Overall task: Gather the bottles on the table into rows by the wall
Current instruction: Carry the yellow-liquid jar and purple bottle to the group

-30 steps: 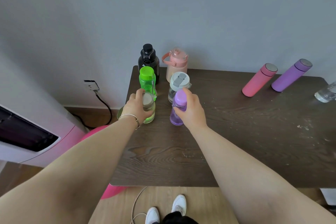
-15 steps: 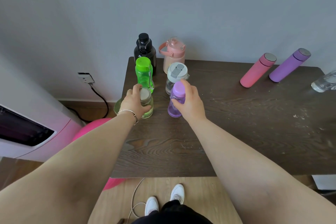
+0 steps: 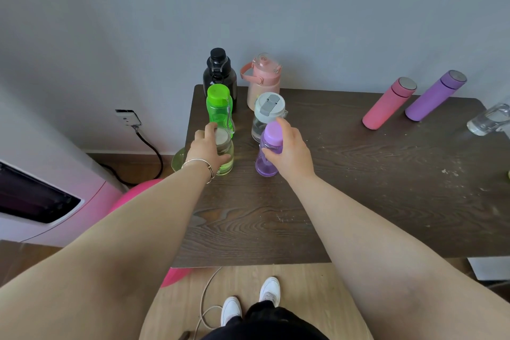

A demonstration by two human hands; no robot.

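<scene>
both arms are bare from hand to upper arm, with no sleeves in view; a thin silver metal bangle (image 3: 199,165) circles the left wrist; low in the view, white low-top shoes (image 3: 269,290) show beneath dark black clothing (image 3: 265,323).

Table (image 3: 358,188) is dark wood grain, matt and a bit scuffed. Green bottle (image 3: 219,109) and small purple bottle (image 3: 267,154) are see-through glossy plastic. Pink flask (image 3: 386,105) and purple flask (image 3: 433,96) look matt with metal caps.
</scene>
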